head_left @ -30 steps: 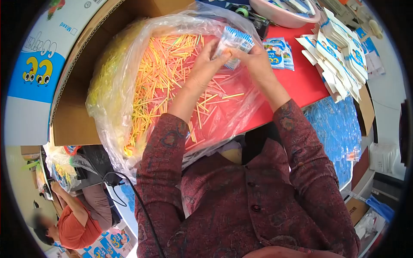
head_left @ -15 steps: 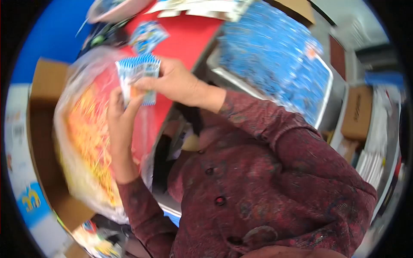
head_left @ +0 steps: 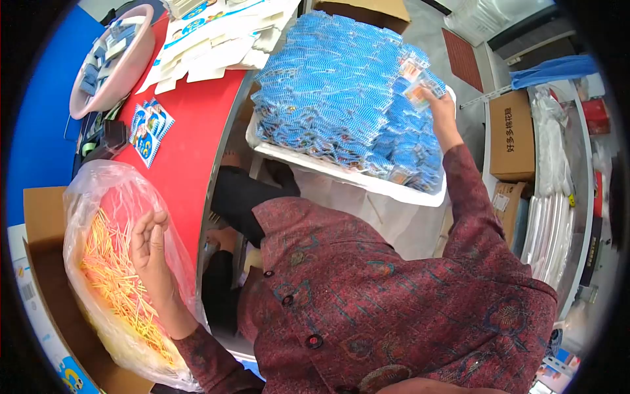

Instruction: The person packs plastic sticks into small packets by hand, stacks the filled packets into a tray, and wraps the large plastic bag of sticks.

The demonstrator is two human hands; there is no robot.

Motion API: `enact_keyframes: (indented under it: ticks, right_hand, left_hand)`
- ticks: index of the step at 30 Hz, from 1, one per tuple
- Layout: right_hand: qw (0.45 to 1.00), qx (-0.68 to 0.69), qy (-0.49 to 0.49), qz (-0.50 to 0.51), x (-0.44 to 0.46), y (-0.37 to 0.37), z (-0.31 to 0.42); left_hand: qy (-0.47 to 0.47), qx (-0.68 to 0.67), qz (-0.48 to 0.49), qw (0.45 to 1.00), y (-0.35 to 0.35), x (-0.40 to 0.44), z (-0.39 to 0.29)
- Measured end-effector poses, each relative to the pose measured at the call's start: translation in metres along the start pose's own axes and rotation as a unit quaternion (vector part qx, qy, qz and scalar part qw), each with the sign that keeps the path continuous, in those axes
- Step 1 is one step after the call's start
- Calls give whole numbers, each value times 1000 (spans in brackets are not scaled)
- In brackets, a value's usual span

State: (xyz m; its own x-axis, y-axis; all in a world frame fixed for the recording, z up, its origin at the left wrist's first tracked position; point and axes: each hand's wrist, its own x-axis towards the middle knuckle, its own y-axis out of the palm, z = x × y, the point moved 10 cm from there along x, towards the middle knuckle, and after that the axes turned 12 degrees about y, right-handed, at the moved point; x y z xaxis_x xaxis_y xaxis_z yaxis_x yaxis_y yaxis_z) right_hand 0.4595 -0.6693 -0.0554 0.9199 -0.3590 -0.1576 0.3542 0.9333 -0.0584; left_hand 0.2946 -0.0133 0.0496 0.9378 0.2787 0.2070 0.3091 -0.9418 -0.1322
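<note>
apparently "好多多棉花糖" on brown carton

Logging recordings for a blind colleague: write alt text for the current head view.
A person's right hand holds a blue-striped packet at a white tub heaped with similar packets. The empty left hand is above a clear plastic bag of orange and yellow sticks.

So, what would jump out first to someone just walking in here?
Probably the big heap of small blue-striped plastic packets in the white-rimmed tub at upper centre, where the right hand holds a clear, blue-edged packet. Next, the clear plastic bag of thin orange and yellow sticks at lower left, then the bright red tabletop above it.
</note>
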Motion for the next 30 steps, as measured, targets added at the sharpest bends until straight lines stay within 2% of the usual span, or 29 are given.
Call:
enact_keyframes:
  ticks: [1,6,9,10,13,14,18,21,22,25,26,28,29,30]
  right_hand:
    - [999,-24,12,-39,22,-17,-15]
    - [993,-88,-9,-82,97,-19,-38]
    - [947,-280,-64,-147,120,-9,-34]
    - [947,-276,-62,-149,123,-9,-36]
    - [866,-425,-119,-236,120,-4,-27]
    - [866,-424,-116,-240,120,-6,-29]
    - [851,-402,-156,-301,99,-15,-21]
    - [848,-294,-253,-360,70,-32,-11]
    - [848,-295,-251,-362,71,-37,-15]
    - [874,-244,-139,-397,81,-68,-41]
    - [873,-245,-136,-399,80,-69,-42]
    - [947,-47,-10,-319,99,-76,-74]
    - [960,55,53,-271,107,-72,-90]
    - [959,56,52,-271,112,-75,-91]
  left_hand:
    - [-8,9,-4,1000,1,-1,2]
    - [1,13,5,1000,11,2,-5]
    - [-12,13,4,1000,13,1,-1]
    - [-10,16,8,1000,15,1,-1]
    - [-20,19,-7,1000,19,-2,2]
    - [-19,20,-2,1000,20,-2,4]
    - [-36,23,6,999,21,-4,13]
    - [-45,33,-1,998,24,-4,12]
    - [-44,33,2,998,24,-4,12]
    - [-41,26,1,999,25,-5,13]
    - [-42,27,4,999,26,-5,13]
    - [-33,38,1,999,26,-5,13]
    - [-28,43,0,999,26,-4,12]
    - [-27,43,0,999,28,-3,12]
